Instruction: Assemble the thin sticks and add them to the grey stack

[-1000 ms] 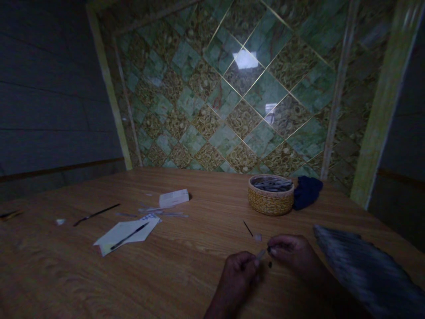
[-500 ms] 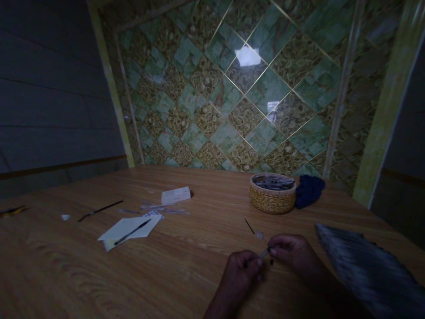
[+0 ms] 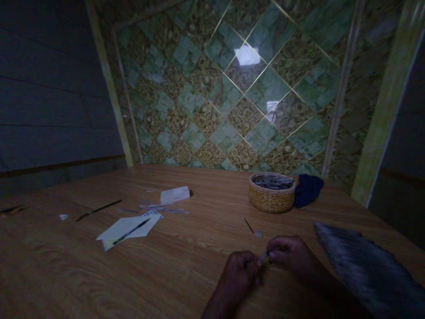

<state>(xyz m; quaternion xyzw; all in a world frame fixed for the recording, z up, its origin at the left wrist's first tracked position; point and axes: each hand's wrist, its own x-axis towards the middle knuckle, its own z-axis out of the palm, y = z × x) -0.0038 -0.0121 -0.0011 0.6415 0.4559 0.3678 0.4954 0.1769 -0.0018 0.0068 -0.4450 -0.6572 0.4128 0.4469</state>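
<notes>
My left hand point(image 3: 239, 271) is closed round a slim pale pen barrel point(image 3: 264, 256), whose end sticks out between finger and thumb. At that end, the fingers of my right hand point(image 3: 289, 253) pinch a small dark piece, mostly hidden by the fingertips. The two hands nearly meet, low over the table. Just beyond them lie a thin dark rod point(image 3: 249, 225) like a pen refill and a small clear piece point(image 3: 258, 234) at its near end.
A wicker basket point(image 3: 271, 199) full of pens stands beyond my hands, a dark blue cloth point(image 3: 308, 190) beside it. Many dark rods point(image 3: 368, 266) lie at right. To the left are a white box point(image 3: 175, 195), clear strips, papers point(image 3: 126, 229) with a pen on top, and a black strip point(image 3: 99, 210).
A small dark bit that showed below my right fingertips is no longer visible. My right fingers have shifted slightly at the barrel's end; my left hand keeps its grip.
</notes>
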